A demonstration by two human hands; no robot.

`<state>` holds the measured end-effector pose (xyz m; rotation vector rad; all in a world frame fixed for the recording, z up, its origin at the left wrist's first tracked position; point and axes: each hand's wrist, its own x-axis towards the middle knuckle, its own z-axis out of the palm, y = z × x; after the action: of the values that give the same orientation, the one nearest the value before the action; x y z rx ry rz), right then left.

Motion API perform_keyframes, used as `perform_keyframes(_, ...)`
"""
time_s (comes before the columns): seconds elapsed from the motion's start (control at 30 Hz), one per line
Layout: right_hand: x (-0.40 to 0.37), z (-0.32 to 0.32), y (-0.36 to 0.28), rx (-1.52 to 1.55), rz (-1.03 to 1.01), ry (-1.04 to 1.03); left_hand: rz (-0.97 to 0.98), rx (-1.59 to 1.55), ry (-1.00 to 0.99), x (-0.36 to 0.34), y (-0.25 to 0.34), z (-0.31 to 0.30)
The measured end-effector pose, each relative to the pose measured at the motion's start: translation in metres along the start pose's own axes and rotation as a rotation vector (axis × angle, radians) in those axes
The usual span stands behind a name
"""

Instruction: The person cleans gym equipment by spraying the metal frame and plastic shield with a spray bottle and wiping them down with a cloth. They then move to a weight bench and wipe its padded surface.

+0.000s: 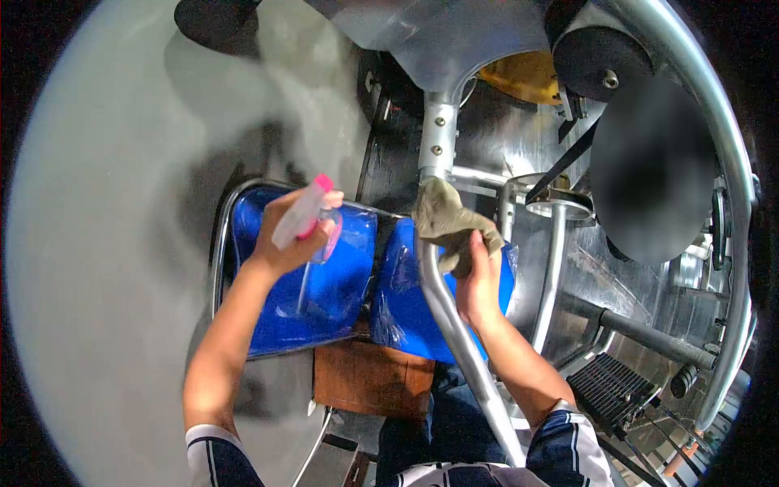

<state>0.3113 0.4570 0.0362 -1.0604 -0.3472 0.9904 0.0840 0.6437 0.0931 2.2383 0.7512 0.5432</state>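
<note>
My left hand [274, 245] is wrapped round a clear spray bottle [300, 215] with a pink nozzle tip. It hovers over a blue seat [341, 284] that looks covered in clear plastic. With my right hand [480, 284] I grip a grey-brown cloth [445, 213], pressed against a bent silver metal pole [445, 307]. The cloth covers the pole just below its bolted joint [438, 134]. Part of my right fingers is hidden behind the cloth.
A second blue seat [398, 308] lies behind the pole, above a brown wooden box [365, 377]. Metal tubes [550, 280] and a curved outer rail [734, 203] stand on the right, with a black ridged pedal [613, 385]. A grey wall [105, 243] fills the left.
</note>
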Motion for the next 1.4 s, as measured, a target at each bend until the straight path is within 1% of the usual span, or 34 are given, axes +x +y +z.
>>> perform_keyframes(0.03,0.012,-0.002,0.004,0.041,-0.022,0.047,0.061,0.006,0.028,0.008,-0.012,-0.003)
perform_keyframes(0.1,0.020,-0.001,-0.005,0.219,0.036,0.104,0.062,-0.066,0.103,0.028,-0.030,-0.001)
perform_keyframes(0.13,0.022,0.000,-0.008,0.223,0.043,0.144,0.069,-0.069,0.107,0.037,-0.036,-0.001)
perform_keyframes(0.17,0.026,0.001,-0.008,0.217,0.034,0.146,0.033,-0.060,0.114,0.045,-0.042,0.000)
perform_keyframes(0.2,0.030,0.001,-0.008,0.199,-0.042,0.152,-0.005,-0.055,0.118,0.051,-0.044,0.003)
perform_keyframes(0.23,0.034,0.000,-0.006,0.180,-0.115,0.163,-0.002,-0.068,0.112,0.054,-0.047,0.006)
perform_keyframes(0.27,0.038,-0.004,-0.001,0.039,-0.210,0.184,-0.011,-0.052,0.095,0.055,-0.049,0.008)
perform_keyframes(0.3,0.045,-0.005,0.000,0.033,-0.205,0.194,-0.023,-0.031,0.079,0.054,-0.050,0.008)
perform_keyframes(0.37,0.065,-0.004,0.000,-0.394,-0.703,0.117,-0.046,-0.078,0.087,0.053,-0.051,0.009)
perform_keyframes(0.43,0.094,0.032,-0.025,-0.495,-1.040,0.113,-0.027,-0.058,0.110,0.054,-0.055,0.007)
perform_keyframes(0.5,0.130,0.071,-0.061,-0.542,-1.374,0.043,-0.017,-0.020,0.099,0.052,-0.055,0.006)
perform_keyframes(0.57,0.166,0.095,-0.089,-0.754,-1.575,0.025,-0.012,0.012,0.085,0.049,-0.055,0.008)
perform_keyframes(0.63,0.203,0.094,-0.089,-1.072,-1.505,-0.013,0.020,0.072,0.116,0.050,-0.058,0.010)
perform_keyframes(0.67,0.211,0.093,-0.084,-1.123,-1.219,-0.117,0.023,0.067,0.118,0.051,-0.058,0.010)
perform_keyframes(0.7,0.224,0.089,-0.073,-1.268,-1.386,0.073,0.032,0.067,0.137,0.051,-0.055,0.009)
perform_keyframes(0.77,0.220,0.069,-0.051,-1.527,-0.754,-0.243,0.040,0.063,0.154,0.050,-0.052,0.007)
perform_keyframes(0.83,0.220,0.042,-0.020,-1.779,-1.056,-0.514,-0.026,0.080,0.143,0.051,-0.049,0.006)
perform_keyframes(0.87,0.223,0.023,-0.003,-1.666,-1.079,-0.616,-0.024,0.075,0.140,0.053,-0.051,0.006)
perform_keyframes(0.9,0.228,0.020,0.002,-1.670,-1.071,-0.616,-0.004,0.132,0.117,0.054,-0.054,0.004)
perform_keyframes(0.97,0.240,0.018,0.015,-1.658,-0.750,-0.460,0.000,0.186,0.087,0.050,-0.059,0.002)
perform_keyframes(1.0,0.236,0.021,0.016,-1.439,-0.705,-0.379,0.031,0.172,0.098,0.052,-0.059,0.001)
perform_keyframes(1.03,0.230,0.021,0.012,-1.445,-0.703,-0.381,0.063,0.156,0.112,0.053,-0.058,0.001)
perform_keyframes(1.1,0.210,0.019,0.004,-1.167,-0.517,-0.339,0.054,0.082,0.150,0.052,-0.059,0.006)
perform_keyframes(1.13,0.192,0.015,0.010,-1.033,-0.586,-0.275,0.046,0.015,0.182,0.052,-0.059,0.008)
perform_keyframes(1.17,0.178,0.009,0.008,-0.966,-0.448,-0.304,0.055,0.010,0.182,0.052,-0.059,0.007)
perform_keyframes(1.23,0.158,0.007,-0.004,-1.020,-0.391,-0.293,0.108,0.073,0.167,0.053,-0.060,0.006)
perform_keyframes(1.27,0.151,0.007,-0.010,-0.767,-0.202,-0.219,0.047,0.047,0.153,0.052,-0.058,0.006)
perform_keyframes(1.3,0.145,0.006,-0.013,-0.511,-0.014,-0.146,0.052,0.042,0.152,0.052,-0.056,0.007)
perform_keyframes(1.33,0.142,0.007,-0.018,-0.455,-0.080,-0.075,0.041,0.054,0.152,0.052,-0.055,0.006)
perform_keyframes(1.37,0.133,0.005,-0.024,-0.427,-0.178,0.052,0.028,0.068,0.151,0.053,-0.055,0.006)
perform_keyframes(1.4,0.125,0.009,-0.035,-0.276,-0.218,0.081,0.029,0.069,0.152,0.054,-0.056,0.006)
